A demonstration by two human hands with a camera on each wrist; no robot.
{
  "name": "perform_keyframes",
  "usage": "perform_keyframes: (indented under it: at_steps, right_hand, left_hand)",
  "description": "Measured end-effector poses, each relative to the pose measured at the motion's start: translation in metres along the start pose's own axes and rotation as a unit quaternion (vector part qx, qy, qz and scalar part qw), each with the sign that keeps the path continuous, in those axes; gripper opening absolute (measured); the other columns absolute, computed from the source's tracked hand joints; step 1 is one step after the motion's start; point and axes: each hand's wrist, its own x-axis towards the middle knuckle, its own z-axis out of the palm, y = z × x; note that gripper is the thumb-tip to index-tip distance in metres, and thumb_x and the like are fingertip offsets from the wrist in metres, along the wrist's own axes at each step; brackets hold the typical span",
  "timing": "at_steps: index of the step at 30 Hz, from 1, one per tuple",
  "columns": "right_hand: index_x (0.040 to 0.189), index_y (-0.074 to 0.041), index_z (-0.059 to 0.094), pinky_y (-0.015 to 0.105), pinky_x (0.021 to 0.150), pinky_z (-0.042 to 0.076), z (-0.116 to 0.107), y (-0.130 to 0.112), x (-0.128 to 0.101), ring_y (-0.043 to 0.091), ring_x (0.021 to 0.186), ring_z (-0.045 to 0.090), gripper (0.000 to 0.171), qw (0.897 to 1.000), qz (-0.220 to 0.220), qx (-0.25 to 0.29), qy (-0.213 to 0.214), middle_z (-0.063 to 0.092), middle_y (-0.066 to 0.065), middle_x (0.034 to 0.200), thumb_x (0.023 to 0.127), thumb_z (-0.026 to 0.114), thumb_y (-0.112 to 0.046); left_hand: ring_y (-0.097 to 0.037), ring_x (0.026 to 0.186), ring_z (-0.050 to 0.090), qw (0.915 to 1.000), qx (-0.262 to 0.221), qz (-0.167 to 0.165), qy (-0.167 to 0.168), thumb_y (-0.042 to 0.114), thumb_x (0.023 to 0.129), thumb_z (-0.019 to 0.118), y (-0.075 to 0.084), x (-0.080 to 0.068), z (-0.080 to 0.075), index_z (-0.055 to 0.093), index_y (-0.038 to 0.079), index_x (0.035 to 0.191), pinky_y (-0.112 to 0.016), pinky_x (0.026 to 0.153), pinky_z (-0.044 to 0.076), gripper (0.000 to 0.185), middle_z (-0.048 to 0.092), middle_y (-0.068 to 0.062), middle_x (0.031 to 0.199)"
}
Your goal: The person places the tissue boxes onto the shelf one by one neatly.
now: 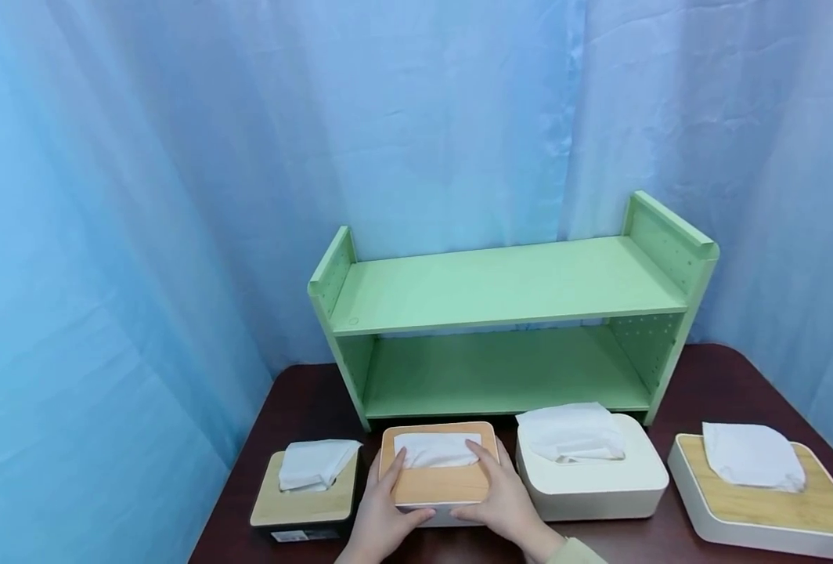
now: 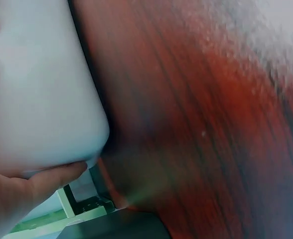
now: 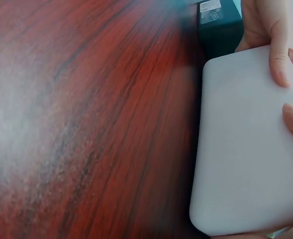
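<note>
Both hands hold the wood-lidded tissue box (image 1: 436,470), near centre of the dark table (image 1: 712,384), just before the green shelf (image 1: 508,313). Left hand (image 1: 381,513) and right hand (image 1: 504,501): thumbs on the near wall, fingers curled over the lid. Three other tissue boxes stand alongside in a row.

Your head camera looks forward and down from above the near edge of the dark wooden table (image 1: 712,376), taking in the green shelf (image 1: 508,313) against the blue curtain (image 1: 142,196) beyond. Your left wrist camera sits very close to the tabletop, facing along the white wall of the tissue box (image 2: 42,89), blurred by nearness. Your right wrist camera is just as close, facing the same box (image 3: 246,144) and wood grain. All three views share that box and the table.
</note>
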Motion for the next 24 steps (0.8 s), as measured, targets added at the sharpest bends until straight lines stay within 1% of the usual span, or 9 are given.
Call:
perform_keyframes:
  at_steps: [6, 10, 13, 16, 19, 24]
  right_hand:
    - [0.132, -0.011, 0.053, 0.053, 0.089, 0.047, -0.003, -0.002, 0.000, 0.053, 0.122, 0.043, 0.098, 1.000, 0.017, 0.006, -0.002, 0.026, 0.042, 0.142, 0.046, 0.094, -0.030]
    - [0.133, -0.010, 0.053, 0.053, 0.091, 0.045, -0.006, -0.006, 0.003, 0.052, 0.125, 0.040, 0.098, 1.000, 0.016, 0.015, -0.002, 0.024, 0.041, 0.144, 0.046, 0.095, -0.027]
    - [0.133, -0.010, 0.053, 0.051, 0.091, 0.046, -0.012, -0.014, 0.008, 0.050, 0.126, 0.041, 0.098, 1.000, 0.004, 0.016, 0.003, 0.022, 0.040, 0.145, 0.046, 0.095, -0.026]
    - [0.135, -0.010, 0.052, 0.051, 0.090, 0.046, -0.020, -0.023, 0.015, 0.050, 0.127, 0.040, 0.097, 1.000, -0.013, 0.014, 0.009, 0.019, 0.037, 0.148, 0.048, 0.094, -0.024]
    - [0.136, -0.011, 0.051, 0.053, 0.090, 0.046, -0.026, -0.029, 0.026, 0.053, 0.128, 0.036, 0.097, 0.999, -0.026, 0.014, 0.013, 0.017, 0.036, 0.149, 0.050, 0.094, -0.022]
    - [0.138, -0.014, 0.049, 0.054, 0.089, 0.047, -0.033, -0.028, 0.042, 0.054, 0.130, 0.032, 0.095, 1.000, -0.025, 0.019, 0.001, 0.012, 0.034, 0.152, 0.054, 0.093, -0.020]
  left_hand:
    - [-0.052, 0.132, 0.029, 0.9999, -0.012, -0.003, 0.005, 0.034, 0.059, 0.090, 0.002, 0.001, 0.001, 0.044, 0.007, 0.142, -0.057, 0.099, 0.039, 0.098, 0.021, -0.036, 0.147]
    - [-0.051, 0.133, 0.029, 0.9998, -0.009, 0.011, 0.016, 0.035, 0.059, 0.089, 0.004, 0.002, -0.003, 0.045, 0.006, 0.141, -0.055, 0.098, 0.040, 0.098, 0.021, -0.035, 0.147]
    - [-0.048, 0.134, 0.030, 0.9991, -0.009, 0.026, 0.033, 0.034, 0.059, 0.089, 0.008, 0.005, -0.008, 0.044, 0.007, 0.142, -0.052, 0.098, 0.041, 0.098, 0.021, -0.032, 0.149]
    - [-0.046, 0.134, 0.032, 0.9974, -0.011, 0.045, 0.056, 0.032, 0.059, 0.090, 0.013, 0.011, -0.013, 0.044, 0.008, 0.142, -0.050, 0.098, 0.043, 0.098, 0.021, -0.029, 0.150]
    - [-0.045, 0.134, 0.033, 0.9952, -0.013, 0.060, 0.076, 0.029, 0.060, 0.090, 0.017, 0.019, -0.016, 0.043, 0.010, 0.143, -0.048, 0.096, 0.045, 0.097, 0.021, -0.027, 0.151]
    - [-0.043, 0.135, 0.033, 0.9940, -0.015, 0.060, 0.089, 0.028, 0.061, 0.089, 0.021, 0.035, -0.015, 0.043, 0.011, 0.143, -0.047, 0.096, 0.045, 0.097, 0.021, -0.026, 0.152]
